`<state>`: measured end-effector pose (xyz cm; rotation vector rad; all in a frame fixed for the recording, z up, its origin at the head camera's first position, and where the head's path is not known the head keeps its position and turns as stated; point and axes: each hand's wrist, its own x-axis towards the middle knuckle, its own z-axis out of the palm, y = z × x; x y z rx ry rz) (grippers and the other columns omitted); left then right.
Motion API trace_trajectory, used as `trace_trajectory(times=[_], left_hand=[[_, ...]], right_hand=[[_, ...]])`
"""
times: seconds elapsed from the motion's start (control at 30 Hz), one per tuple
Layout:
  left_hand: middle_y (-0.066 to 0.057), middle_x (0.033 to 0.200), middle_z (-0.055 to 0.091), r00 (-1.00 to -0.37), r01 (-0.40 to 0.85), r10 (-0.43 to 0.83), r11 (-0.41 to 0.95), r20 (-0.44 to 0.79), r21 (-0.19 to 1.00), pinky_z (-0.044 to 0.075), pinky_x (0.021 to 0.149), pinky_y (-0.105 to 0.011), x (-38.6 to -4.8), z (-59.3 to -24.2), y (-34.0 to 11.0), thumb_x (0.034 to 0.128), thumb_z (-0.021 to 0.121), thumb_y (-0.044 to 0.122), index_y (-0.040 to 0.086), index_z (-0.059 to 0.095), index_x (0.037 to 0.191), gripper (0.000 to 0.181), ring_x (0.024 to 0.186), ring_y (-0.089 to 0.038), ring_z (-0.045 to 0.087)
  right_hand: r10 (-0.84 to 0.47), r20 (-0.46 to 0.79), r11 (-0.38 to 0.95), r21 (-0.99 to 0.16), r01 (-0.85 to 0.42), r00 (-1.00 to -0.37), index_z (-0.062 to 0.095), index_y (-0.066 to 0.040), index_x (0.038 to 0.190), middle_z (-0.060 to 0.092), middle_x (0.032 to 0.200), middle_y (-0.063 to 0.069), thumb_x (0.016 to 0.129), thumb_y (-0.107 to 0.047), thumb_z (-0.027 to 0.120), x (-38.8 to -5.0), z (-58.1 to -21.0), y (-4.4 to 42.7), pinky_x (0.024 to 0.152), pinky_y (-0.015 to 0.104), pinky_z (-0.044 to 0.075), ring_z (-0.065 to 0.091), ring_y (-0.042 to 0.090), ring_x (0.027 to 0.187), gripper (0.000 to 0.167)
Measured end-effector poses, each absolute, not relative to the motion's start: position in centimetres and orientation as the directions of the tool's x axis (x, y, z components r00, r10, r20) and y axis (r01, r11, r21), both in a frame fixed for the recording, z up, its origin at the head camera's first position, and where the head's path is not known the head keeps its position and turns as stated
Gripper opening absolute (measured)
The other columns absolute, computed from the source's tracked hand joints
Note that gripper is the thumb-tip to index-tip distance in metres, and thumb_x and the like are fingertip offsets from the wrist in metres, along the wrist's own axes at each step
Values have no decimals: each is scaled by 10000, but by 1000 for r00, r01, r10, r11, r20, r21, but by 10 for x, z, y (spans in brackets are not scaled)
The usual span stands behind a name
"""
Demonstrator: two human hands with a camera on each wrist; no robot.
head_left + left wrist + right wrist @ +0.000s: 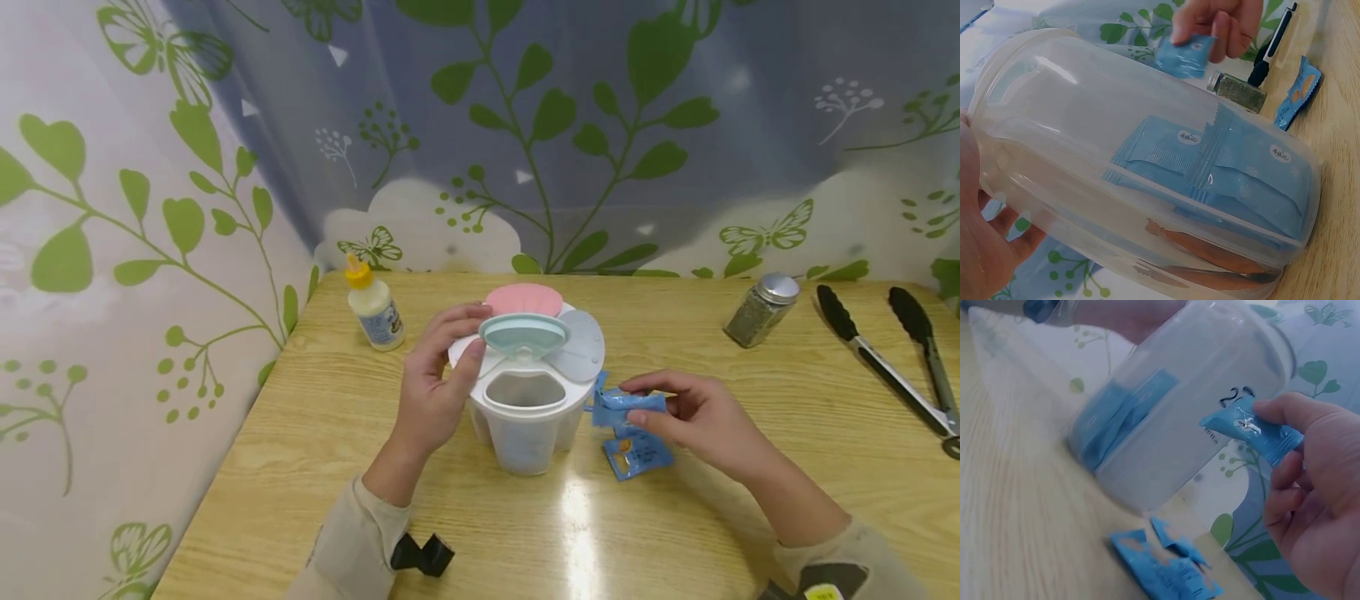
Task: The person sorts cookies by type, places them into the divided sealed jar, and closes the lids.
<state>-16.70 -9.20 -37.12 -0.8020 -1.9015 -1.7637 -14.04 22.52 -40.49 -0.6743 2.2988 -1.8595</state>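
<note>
A clear plastic container (522, 446) with a white lid divided into coloured flaps stands on the table. Its pale green flap (525, 335) is raised above an opening, while the pink and grey flaps lie flat. My left hand (438, 375) grips the lid's left edge, thumb on top. To the right of the container, my right hand (708, 423) pinches a small blue packet (1249, 427). More blue packets (641, 454) lie on the table beneath that hand. Through the wall, blue packets (1257, 172) and brown-wrapped items (1210, 251) show in separate compartments.
A yellow-capped bottle (378, 317) stands at the back left. At the back right are a glass jar of dried herbs (759, 315) and black-tipped tongs (885, 367). Patterned curtain (480, 150) borders the table's back and left.
</note>
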Motion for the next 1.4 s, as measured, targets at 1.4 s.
trace_trajectory(times=[1.4], left_hand=[[-178, 1295, 604, -763, 642, 133, 39, 633, 766, 497, 1029, -303, -167, -371, -93, 972, 551, 53, -38, 648, 1130, 207, 1290, -250, 537]], right_hand=[[-201, 423, -148, -905, -399, -884, 739, -72, 928, 727, 747, -26, 841, 128, 686, -125, -300, 140, 310, 314, 230, 350, 119, 381, 224]])
